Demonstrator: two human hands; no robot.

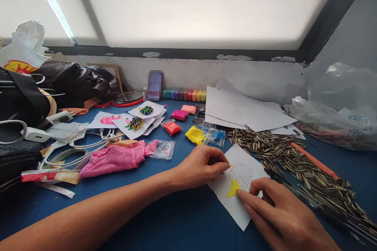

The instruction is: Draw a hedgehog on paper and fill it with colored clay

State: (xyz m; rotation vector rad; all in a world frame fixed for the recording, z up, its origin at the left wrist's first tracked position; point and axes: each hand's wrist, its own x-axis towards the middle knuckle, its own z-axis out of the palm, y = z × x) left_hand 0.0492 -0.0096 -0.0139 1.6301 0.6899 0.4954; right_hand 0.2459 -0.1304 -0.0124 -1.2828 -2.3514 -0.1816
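On a blue tabletop (171, 225), we see the left hand (200, 166) pinching a small yellow bit (230, 165) between thumb and forefinger, mostly hidden by the fingertips, above a white sheet (240, 215) bearing an outlined, scribble-filled shape. The right hand (282, 208), its wrist cut off by the lower edge, grasps nothing that we can see; its fingers are loosely bent, one fingertip touching a flat yellow patch (234, 187) at the drawing's near end. Beyond the hands, clear bags hold soft colored material: a pink-filled bag (163, 150), a red-filled bag (171, 127) and a blue-filled bag (218, 136). Near them lies a yellow lump (195, 135); whether it is bagged, we cannot tell. Colored packets (185, 95) line the wall beside a phone (155, 85) with a blurred screen. At right, a crumpled plastic bag (332, 121) shows dark, reddish contents too murky to identify; at far left, a printed plastic bag (28, 43) runs out of frame.
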